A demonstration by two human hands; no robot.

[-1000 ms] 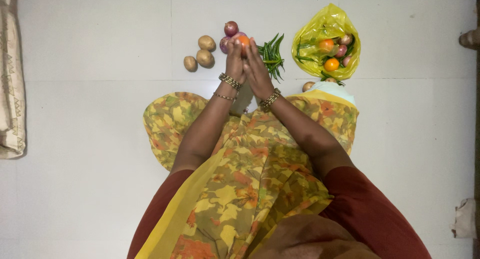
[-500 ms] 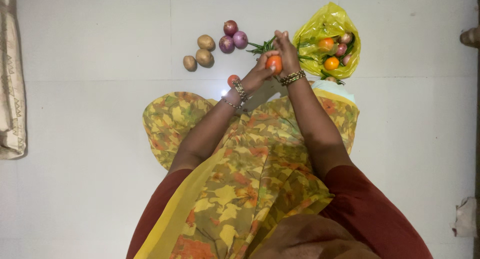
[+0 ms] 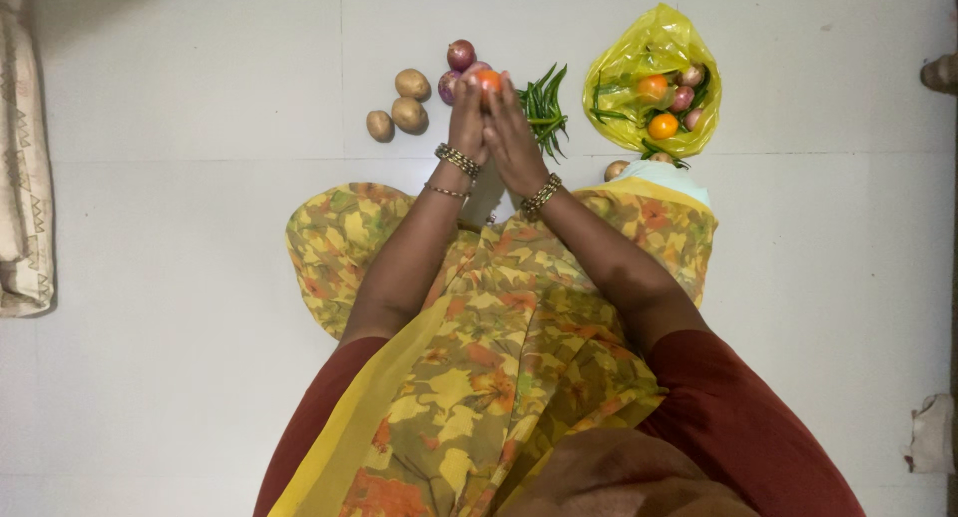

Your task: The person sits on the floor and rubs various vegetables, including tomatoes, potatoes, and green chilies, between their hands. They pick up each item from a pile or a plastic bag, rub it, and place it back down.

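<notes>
Small round orange-red tomato [image 3: 487,79] sat pinched between both sets of fingertips, above the purple onions [image 3: 460,56]. Left hand [image 3: 466,120] and right hand [image 3: 513,138] pressed together, grip closed on it, likely steadying it. Brown potatoes [image 3: 409,114], green chillies [image 3: 544,103], yellow plastic bag [image 3: 651,48] lay on white floor [image 3: 200,98].

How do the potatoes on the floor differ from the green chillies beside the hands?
The potatoes are rounded, brown lumps; the green chillies are thin, long and pointed. The potatoes lie as three separate pieces to the left of the hands, while the chillies lie bunched in one loose pile to the right of them. The potatoes sit next to the purple onions; the chillies lie nearer the yellow bag. Both rest loose on the white floor.
</notes>
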